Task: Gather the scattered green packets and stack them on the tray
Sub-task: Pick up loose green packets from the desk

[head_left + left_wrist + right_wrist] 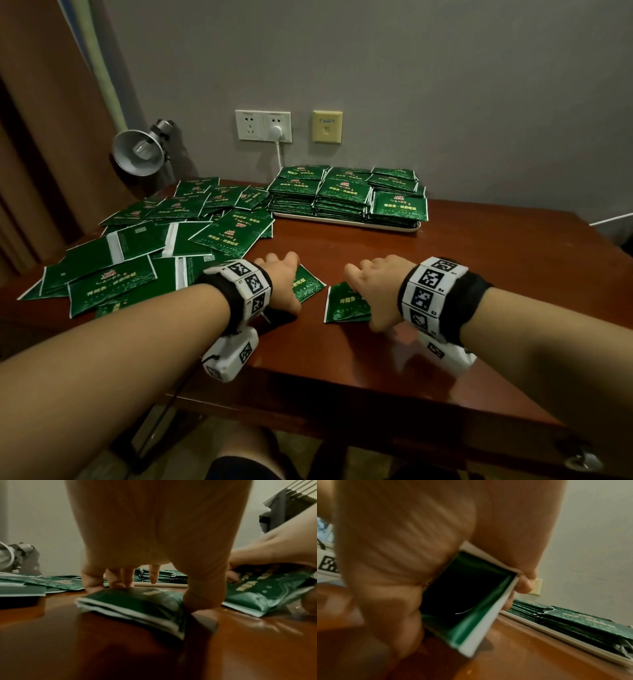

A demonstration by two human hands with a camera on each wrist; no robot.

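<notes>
Several green packets (171, 233) lie scattered over the table's left half. At the back stands a white tray (342, 222) bearing neat stacks of packets (346, 195). My left hand (284, 274) pinches a small stack of packets (137, 604) between thumb (202, 599) and fingers (92, 580), low on the wood near the front edge. Just to its right, my right hand (363, 294) grips a few more packets (346, 305). In the right wrist view these packets (467, 601) are tilted, one edge lifted off the table, with the tray (565, 639) beyond.
A brown wooden table (445, 281) holds everything. A metal clamp lamp (140, 150) stands at the back left. Wall sockets with a white plug and cable (277, 133) sit behind the tray. A brown curtain (51, 137) hangs at the left.
</notes>
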